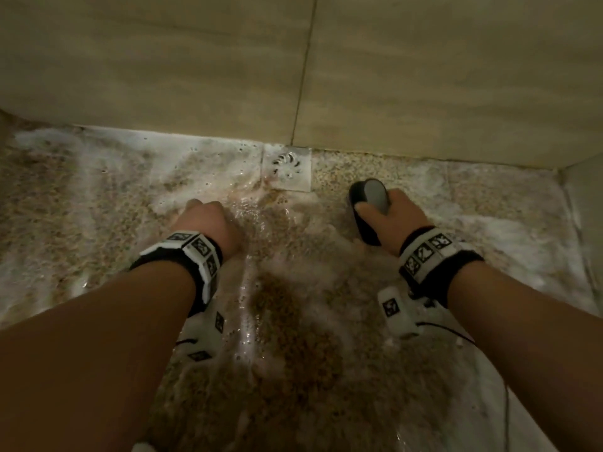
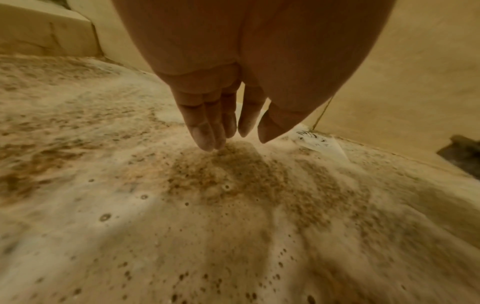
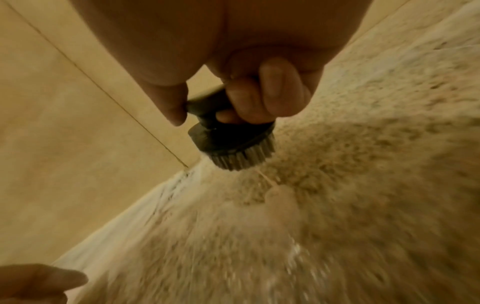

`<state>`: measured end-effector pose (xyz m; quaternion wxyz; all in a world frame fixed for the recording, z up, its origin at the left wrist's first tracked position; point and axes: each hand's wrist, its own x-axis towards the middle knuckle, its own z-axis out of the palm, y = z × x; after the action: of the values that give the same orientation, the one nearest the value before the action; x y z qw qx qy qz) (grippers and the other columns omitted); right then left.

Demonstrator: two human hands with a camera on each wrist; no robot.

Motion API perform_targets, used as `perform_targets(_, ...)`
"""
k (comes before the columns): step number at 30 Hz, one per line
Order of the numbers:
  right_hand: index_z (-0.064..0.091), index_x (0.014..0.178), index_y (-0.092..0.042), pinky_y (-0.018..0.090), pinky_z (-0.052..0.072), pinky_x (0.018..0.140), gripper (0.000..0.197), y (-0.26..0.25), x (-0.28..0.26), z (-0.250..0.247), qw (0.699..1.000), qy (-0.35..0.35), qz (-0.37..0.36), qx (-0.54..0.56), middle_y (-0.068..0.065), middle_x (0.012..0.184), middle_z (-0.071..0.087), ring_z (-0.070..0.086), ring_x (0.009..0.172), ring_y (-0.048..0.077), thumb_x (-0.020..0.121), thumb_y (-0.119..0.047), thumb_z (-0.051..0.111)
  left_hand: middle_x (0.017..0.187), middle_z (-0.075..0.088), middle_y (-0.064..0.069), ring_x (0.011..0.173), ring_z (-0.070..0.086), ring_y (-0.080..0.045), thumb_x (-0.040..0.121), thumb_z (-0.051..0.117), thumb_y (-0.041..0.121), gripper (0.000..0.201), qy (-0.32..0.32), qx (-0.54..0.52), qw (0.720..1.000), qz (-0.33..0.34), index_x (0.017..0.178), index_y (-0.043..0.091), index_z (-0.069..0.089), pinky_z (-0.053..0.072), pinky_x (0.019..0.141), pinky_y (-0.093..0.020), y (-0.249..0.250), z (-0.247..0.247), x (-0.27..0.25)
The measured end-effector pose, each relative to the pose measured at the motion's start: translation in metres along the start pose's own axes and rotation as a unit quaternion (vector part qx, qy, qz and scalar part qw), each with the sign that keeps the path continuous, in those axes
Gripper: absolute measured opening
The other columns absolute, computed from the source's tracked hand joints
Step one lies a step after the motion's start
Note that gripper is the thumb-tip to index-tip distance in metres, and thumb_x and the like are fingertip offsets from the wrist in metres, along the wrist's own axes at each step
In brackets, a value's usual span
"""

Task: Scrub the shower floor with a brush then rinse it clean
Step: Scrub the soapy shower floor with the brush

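Observation:
The speckled shower floor is wet and covered with white foam. My right hand grips the black and grey scrub brush by its handle, to the right of the square drain. In the right wrist view the brush hangs tilted with its bristles just over the floor. My left hand is left of the drain, fingers pointing down. In the left wrist view its straight fingers hold nothing, and their tips are at the foamy floor.
Beige tiled walls stand behind the floor and at the right edge. A low step shows at the far left in the left wrist view. Water runs across the floor toward the drain.

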<state>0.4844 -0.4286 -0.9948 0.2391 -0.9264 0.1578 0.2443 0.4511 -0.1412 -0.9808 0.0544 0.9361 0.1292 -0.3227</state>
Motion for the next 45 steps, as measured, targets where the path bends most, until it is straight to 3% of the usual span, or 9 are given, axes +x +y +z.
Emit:
perform_targets(3,0.041,0.140,-0.013,0.038,0.048,0.075,0.065,-0.006,-0.001,0.004,0.997,0.059,-0.015,0.044,0.011,0.122,0.059,0.056,0.090,0.029,0.097,-0.059,0.054,0.139,0.044,-0.017,0.116,0.054,-0.034,0.102,0.048,0.022,0.037,-0.005,-0.035,0.999,-0.015,0.136,0.008,0.052,0.044,0.083,-0.037,0.003,0.007,0.004)
perform_targets(7,0.019,0.158,-0.013,0.039,0.053,0.081,0.084,-0.011,0.001,0.030,0.995,-0.057,-0.007,-0.086,0.016,0.141,0.054,0.062,0.108,0.036,0.097,-0.062,0.051,0.138,0.044,-0.019,0.111,0.058,-0.036,0.099,0.050,0.025,0.039,0.002,-0.060,0.998,-0.008,0.133,0.007,0.053,0.048,0.085,-0.041,0.007,0.010,0.003)
perform_targets(17,0.029,0.148,-0.010,0.036,0.048,0.070,0.070,-0.013,0.008,0.022,0.998,-0.002,-0.021,-0.063,0.014,0.124,0.061,0.057,0.084,0.031,0.099,-0.055,0.053,0.142,0.044,-0.017,0.116,0.057,-0.035,0.102,0.048,0.026,0.040,0.018,-0.073,0.997,-0.013,0.139,0.010,0.051,0.045,0.085,-0.039,0.010,0.008,0.003)
perform_targets(20,0.030,0.149,-0.011,0.040,0.052,0.079,0.073,-0.014,0.008,0.022,0.992,-0.063,-0.006,-0.107,0.016,0.135,0.056,0.060,0.100,0.034,0.097,-0.055,0.056,0.144,0.041,-0.015,0.114,0.058,-0.033,0.102,0.049,0.025,0.042,0.015,-0.075,0.997,-0.010,0.141,0.011,0.050,0.042,0.079,-0.035,0.009,0.006,0.002)
perform_targets(25,0.037,0.148,-0.012,0.037,0.049,0.075,0.069,-0.015,0.010,-0.002,0.998,-0.061,0.018,0.029,0.013,0.132,0.057,0.057,0.095,0.029,0.098,-0.054,0.056,0.144,0.041,-0.012,0.118,0.058,-0.033,0.101,0.050,0.027,0.045,0.009,-0.076,0.997,0.003,0.144,0.014,0.048,0.049,0.090,-0.038,0.013,-0.002,0.000)
perform_targets(30,0.047,0.132,-0.009,0.031,0.046,0.057,0.050,-0.005,-0.003,-0.029,0.992,-0.074,0.061,0.084,0.009,0.092,0.061,0.061,0.073,0.026,0.099,-0.046,0.055,0.148,0.041,-0.010,0.122,0.057,-0.032,0.100,0.056,0.032,0.054,-0.009,-0.069,0.997,0.043,0.150,0.018,0.041,0.052,0.092,-0.040,0.035,-0.026,-0.003)
perform_targets(35,0.052,0.121,-0.010,0.041,0.056,0.068,0.042,-0.001,-0.008,-0.049,0.986,-0.057,0.081,0.137,0.012,0.093,0.064,0.064,0.078,0.031,0.095,-0.043,0.056,0.151,0.040,-0.010,0.126,0.055,-0.032,0.099,0.057,0.040,0.064,-0.012,-0.025,0.994,0.104,0.155,0.022,0.032,0.051,0.094,-0.040,0.058,-0.052,-0.006)
perform_targets(39,0.058,0.116,-0.013,0.060,0.057,0.090,0.054,0.010,-0.009,-0.046,0.959,-0.094,0.142,0.226,0.017,0.108,0.067,0.068,0.098,0.040,0.074,-0.048,0.058,0.153,0.039,-0.010,0.129,0.053,-0.032,0.100,0.054,0.042,0.065,-0.006,0.019,0.991,0.130,0.157,0.021,0.030,0.050,0.094,-0.040,0.066,-0.059,-0.009)
perform_targets(45,0.056,0.119,-0.014,0.058,0.061,0.081,0.023,0.010,-0.039,-0.044,0.926,-0.073,0.201,0.311,0.012,0.097,0.061,0.070,0.079,0.037,0.100,-0.028,0.054,0.148,0.042,-0.011,0.121,0.057,-0.033,0.101,0.052,0.049,0.065,-0.036,0.050,0.988,0.145,0.156,0.021,0.031,0.046,0.075,-0.036,0.050,-0.054,-0.029)
